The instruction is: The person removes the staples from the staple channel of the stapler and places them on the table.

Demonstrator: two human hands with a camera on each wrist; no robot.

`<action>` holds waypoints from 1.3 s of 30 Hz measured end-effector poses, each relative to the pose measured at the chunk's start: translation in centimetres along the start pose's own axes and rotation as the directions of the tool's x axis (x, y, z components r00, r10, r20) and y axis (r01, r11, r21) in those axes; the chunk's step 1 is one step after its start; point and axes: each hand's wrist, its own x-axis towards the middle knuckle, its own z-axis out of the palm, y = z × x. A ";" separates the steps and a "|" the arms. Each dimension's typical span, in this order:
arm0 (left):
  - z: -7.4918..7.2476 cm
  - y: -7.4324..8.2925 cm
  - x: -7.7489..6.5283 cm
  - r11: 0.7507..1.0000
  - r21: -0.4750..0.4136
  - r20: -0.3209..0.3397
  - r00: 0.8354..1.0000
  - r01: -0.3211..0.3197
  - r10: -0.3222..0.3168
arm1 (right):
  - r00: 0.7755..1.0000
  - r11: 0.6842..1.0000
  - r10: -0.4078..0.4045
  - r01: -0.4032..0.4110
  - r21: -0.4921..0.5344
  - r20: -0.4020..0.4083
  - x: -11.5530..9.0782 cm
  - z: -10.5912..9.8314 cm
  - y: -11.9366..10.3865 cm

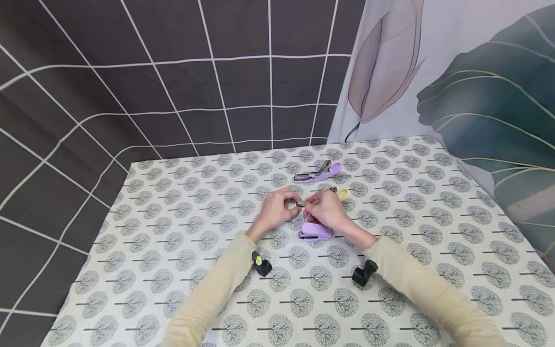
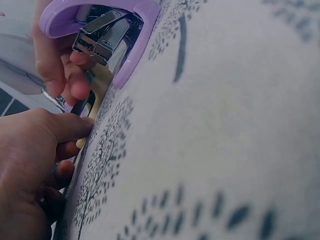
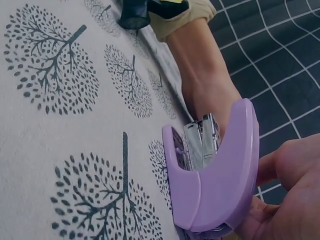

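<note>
My left hand (image 1: pixel 276 209) pinches the front end of a small yellow stapler (image 1: pixel 343 194) with thumb and fingers, close over the tablecloth. From the other side my right hand (image 1: pixel 327 210) has its curled fingertips at the stapler's narrow grey metal track (image 1: pixel 296 203), and it covers most of the yellow body. Thumb and fingers of the left hand (image 2: pixel 27 150) show close up in the left wrist view. A purple stapler (image 1: pixel 315 232) sits just in front of the hands; the right wrist view has the purple stapler (image 3: pixel 215 185) beside the right hand (image 3: pixel 292 195).
Behind the hands lies a second purple stapler (image 1: pixel 318 174), its top swung up off its metal track. A tree-print tablecloth (image 1: pixel 182 299) covers the table. Dark checked cloth (image 1: pixel 173 86) hangs at the back and left, and a leaf-patterned curtain (image 1: pixel 490 111) at the right.
</note>
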 end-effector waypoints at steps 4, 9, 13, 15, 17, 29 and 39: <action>0.1 -0.1 0.1 1.000 -0.008 -0.008 1.000 -0.001 0.001 | 1.000 0.999 0.024 -0.025 0.045 0.016 -0.1 -0.3 -0.2; 0.1 0.0 0.1 1.000 -0.023 -0.001 1.000 -0.010 0.010 | 0.997 0.992 0.054 -0.059 0.111 0.048 -0.2 -0.5 -0.4; 0.2 0.0 -0.1 1.000 -0.019 0.002 1.000 -0.002 0.002 | 0.994 0.980 0.094 -0.102 0.168 0.059 -0.1 -0.4 -0.3; 0.3 0.0 -0.1 1.000 -0.019 0.000 1.000 0.001 -0.001 | 0.992 0.975 0.114 -0.122 0.187 0.058 -0.1 -0.3 -0.2; 0.3 0.0 -0.1 1.000 -0.020 0.000 1.000 0.003 -0.003 | 0.990 0.971 0.131 -0.139 0.197 0.053 -0.1 -0.3 -0.1; 0.3 0.0 0.0 1.000 -0.015 -0.015 1.000 -0.004 0.003 | 0.999 0.998 0.032 -0.032 0.062 0.007 0.1 0.0 0.2; 0.1 0.2 -0.1 1.000 -0.015 -0.012 1.000 -0.010 0.010 | 0.990 0.987 -0.128 0.122 -0.109 -0.053 0.2 0.5 0.5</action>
